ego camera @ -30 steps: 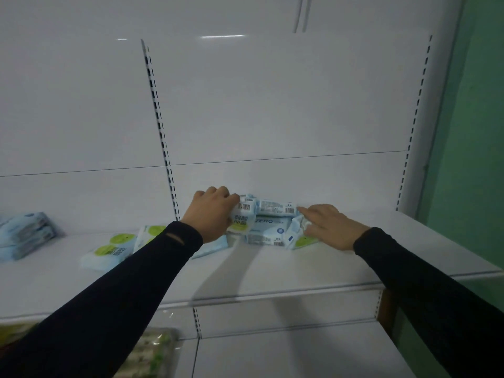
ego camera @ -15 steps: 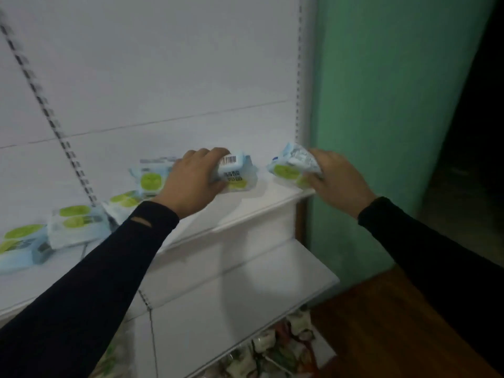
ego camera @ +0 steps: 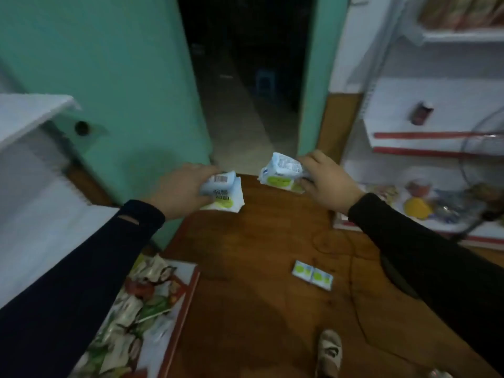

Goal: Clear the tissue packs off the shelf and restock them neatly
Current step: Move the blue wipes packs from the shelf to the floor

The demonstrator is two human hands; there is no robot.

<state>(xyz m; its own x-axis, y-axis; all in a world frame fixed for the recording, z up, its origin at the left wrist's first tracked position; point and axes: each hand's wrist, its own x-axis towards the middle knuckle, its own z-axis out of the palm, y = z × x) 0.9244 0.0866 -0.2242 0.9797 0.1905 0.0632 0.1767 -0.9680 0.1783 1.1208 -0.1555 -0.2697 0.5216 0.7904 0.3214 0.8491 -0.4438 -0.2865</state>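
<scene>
My left hand [ego camera: 180, 189] grips a small stack of pale blue tissue packs [ego camera: 224, 192] with green round labels and barcodes, held in the air over the wooden floor. My right hand [ego camera: 328, 181] grips another tissue pack bundle [ego camera: 281, 171], also in the air, a little higher and to the right. Two more tissue packs [ego camera: 312, 275] lie side by side on the floor below. The white shelf [ego camera: 27, 113] stands at the far left, only its corner in view.
A dark open doorway [ego camera: 245, 77] lies ahead between green walls. A low shelf of snack packets [ego camera: 131, 309] is at lower left. Another white rack with goods [ego camera: 436, 148] and a fan [ego camera: 485, 165] stand right. My shoe [ego camera: 330, 350] is on the floor.
I have turned right, away from the shelf. Both hands lifted their tissue packs off the shelf and now hold them over the floor, facing the doorway.
</scene>
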